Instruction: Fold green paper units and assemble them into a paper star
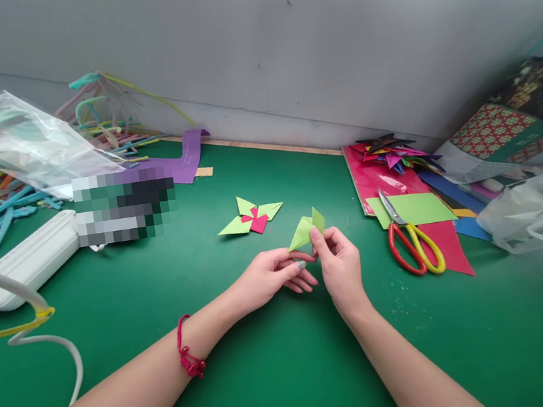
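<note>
While pinched between both hands above the green table [274, 365], the folded lime paper piece [307, 229] looks light, thin, easily creased; best held at its edges. Left hand [274, 276] grip and right hand [339, 263] grip clamped on it. Finished pinwheel [250, 218] at 10 o'clock, scissors [413, 243] at 3 o'clock.

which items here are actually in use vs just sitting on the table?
In use:
- green folded paper piece, pinched by left hand and right hand

Lying about:
- finished green-and-pink pinwheel
- scissors
- coloured paper sheets
- pile of folded stars
- clear plastic bag
- pipe cleaners
</note>
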The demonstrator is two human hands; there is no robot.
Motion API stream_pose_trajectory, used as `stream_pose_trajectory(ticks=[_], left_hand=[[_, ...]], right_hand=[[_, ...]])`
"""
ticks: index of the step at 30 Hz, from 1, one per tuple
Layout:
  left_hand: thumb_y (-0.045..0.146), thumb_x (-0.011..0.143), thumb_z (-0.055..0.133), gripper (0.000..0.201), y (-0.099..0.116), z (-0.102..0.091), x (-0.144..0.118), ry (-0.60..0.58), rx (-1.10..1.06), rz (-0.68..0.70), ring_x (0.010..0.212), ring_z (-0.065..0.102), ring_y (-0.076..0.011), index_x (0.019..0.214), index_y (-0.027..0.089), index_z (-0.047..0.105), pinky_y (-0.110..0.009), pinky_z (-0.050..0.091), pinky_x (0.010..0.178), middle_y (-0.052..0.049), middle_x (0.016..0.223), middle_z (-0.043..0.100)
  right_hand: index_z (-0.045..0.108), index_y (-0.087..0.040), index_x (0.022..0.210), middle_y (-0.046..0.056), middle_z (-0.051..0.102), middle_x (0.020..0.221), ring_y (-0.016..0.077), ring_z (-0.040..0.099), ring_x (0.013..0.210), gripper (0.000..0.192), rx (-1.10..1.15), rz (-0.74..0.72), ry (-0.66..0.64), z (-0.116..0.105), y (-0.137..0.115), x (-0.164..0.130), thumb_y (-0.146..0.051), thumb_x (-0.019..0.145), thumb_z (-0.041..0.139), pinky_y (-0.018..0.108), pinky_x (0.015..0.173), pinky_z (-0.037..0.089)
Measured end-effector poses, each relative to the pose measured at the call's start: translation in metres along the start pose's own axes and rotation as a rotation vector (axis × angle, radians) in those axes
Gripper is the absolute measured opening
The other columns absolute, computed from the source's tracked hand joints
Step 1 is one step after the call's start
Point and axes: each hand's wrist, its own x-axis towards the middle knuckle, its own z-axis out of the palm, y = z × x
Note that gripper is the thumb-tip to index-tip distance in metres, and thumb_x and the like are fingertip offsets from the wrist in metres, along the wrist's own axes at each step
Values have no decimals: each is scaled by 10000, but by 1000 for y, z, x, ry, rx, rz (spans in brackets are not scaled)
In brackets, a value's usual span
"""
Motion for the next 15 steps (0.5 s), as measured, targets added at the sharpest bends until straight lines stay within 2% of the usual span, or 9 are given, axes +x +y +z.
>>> stream_pose_trajectory(ticks=[9, 15], left_hand=[[441, 796, 515, 326, 3, -4, 1, 90, 38, 28, 623, 651, -175, 827, 120, 564, -294, 509, 622, -59, 644, 664], [465, 849, 403, 409, 3, 1, -2, 88, 7, 23, 604, 654, -186, 872, 100, 587, -304, 511, 606, -88, 640, 675]], right_hand=[[443, -195, 625, -50, 469, 545, 103, 441, 531, 295, 16, -2, -84, 5, -2, -3, -424, 793, 519, 229, 540, 369], [433, -191, 617, -60, 413, 541, 92, 377, 527, 290, 4, -4, -53, 5, -2, -4, -402, 791, 530, 215, 511, 330]])
